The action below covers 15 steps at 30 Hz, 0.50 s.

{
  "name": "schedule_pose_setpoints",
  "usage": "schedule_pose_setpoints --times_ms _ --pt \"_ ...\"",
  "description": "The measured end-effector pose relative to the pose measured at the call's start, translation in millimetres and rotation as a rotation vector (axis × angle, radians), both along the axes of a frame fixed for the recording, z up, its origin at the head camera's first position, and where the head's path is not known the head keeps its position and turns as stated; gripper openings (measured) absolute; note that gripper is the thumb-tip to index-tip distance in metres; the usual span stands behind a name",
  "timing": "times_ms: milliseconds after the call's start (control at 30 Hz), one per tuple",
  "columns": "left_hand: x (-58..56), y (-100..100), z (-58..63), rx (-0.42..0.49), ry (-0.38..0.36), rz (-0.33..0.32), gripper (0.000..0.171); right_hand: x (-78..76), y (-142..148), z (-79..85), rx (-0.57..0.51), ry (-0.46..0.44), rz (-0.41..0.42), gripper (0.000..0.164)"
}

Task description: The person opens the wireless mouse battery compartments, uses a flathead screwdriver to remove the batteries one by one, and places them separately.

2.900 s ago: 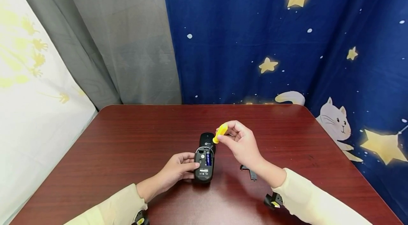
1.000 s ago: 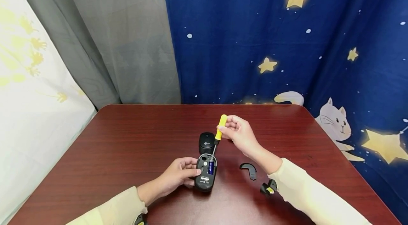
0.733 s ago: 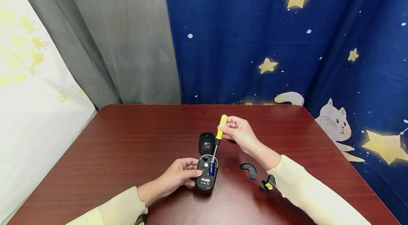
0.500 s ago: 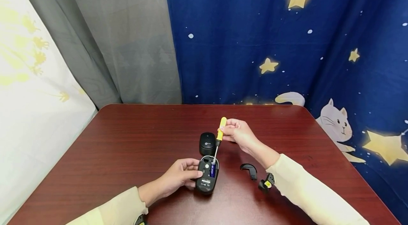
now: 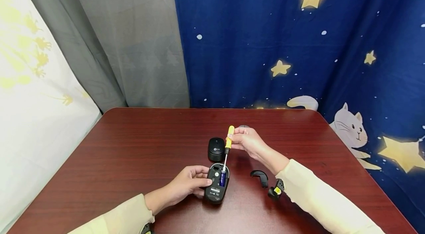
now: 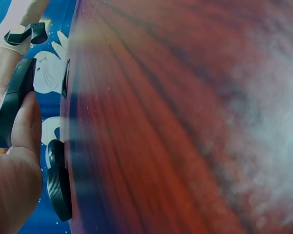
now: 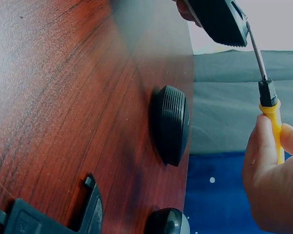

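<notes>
An upturned black computer mouse [image 5: 215,192] is held by my left hand [image 5: 190,183], thumb on its underside and fingers at the side. Its battery compartment lies uncovered, with a blue battery [image 5: 222,180] inside. The yellow handle of a screwdriver [image 5: 230,139] is pinched between my right thumb and fingers; my right hand [image 5: 249,141] is above the table. The metal shaft slants down to the far end of the battery; exact contact at the tip cannot be made out. In the right wrist view, the held mouse [image 7: 219,22] is raised off the table.
A second black mouse [image 5: 216,148] stands upright just beyond the held one. Behind my right hand, a further mouse [image 5: 244,126] is partly hidden. The curved black battery cover [image 5: 260,177] lies on the brown table [image 5: 149,142] to the right. Curtains hang behind.
The mouse in my left hand has shifted slightly right and nearer. My right hand has tilted the screwdriver more upright, and over the last second it has lowered a little with the mouse.
</notes>
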<state>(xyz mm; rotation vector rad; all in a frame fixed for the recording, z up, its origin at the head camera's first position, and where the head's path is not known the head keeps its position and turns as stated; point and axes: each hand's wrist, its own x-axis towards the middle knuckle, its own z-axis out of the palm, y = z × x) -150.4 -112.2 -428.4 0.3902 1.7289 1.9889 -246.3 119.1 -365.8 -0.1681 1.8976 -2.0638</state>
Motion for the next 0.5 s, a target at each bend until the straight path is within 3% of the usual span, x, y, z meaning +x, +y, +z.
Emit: schedule_pose_setpoints --times_ms 500 --pt "-1.2 3.4 2.8 0.007 0.004 0.002 0.041 -2.4 3.7 -2.5 0.032 -0.076 -0.018 0.024"
